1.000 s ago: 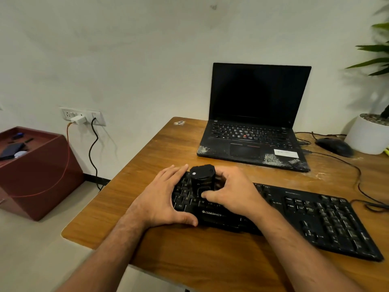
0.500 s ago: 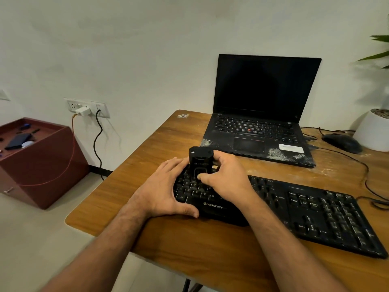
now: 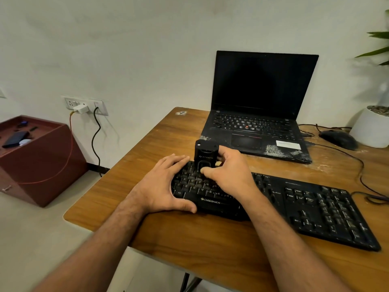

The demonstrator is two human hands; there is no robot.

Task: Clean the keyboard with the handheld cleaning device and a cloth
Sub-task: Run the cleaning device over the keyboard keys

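A black keyboard [image 3: 311, 209] lies across the wooden desk [image 3: 210, 245]. My right hand [image 3: 229, 173] grips a small black handheld cleaning device [image 3: 205, 155], which stands upright on the keys at the keyboard's upper left. My left hand [image 3: 164, 184] lies over the keyboard's left end, fingers straight across the keys and thumb along the front edge. No cloth is in view.
An open black laptop [image 3: 259, 123] with dust patches stands behind the keyboard. A black mouse [image 3: 339, 139] and a white plant pot [image 3: 370, 129] are at the far right, with cables running across the desk. A dark red box [image 3: 42, 163] stands on the floor at the left.
The device has moved away from me towards the keyboard's back edge, still in my right hand. My left hand stays on the keyboard's left end. The camera has shifted slightly.
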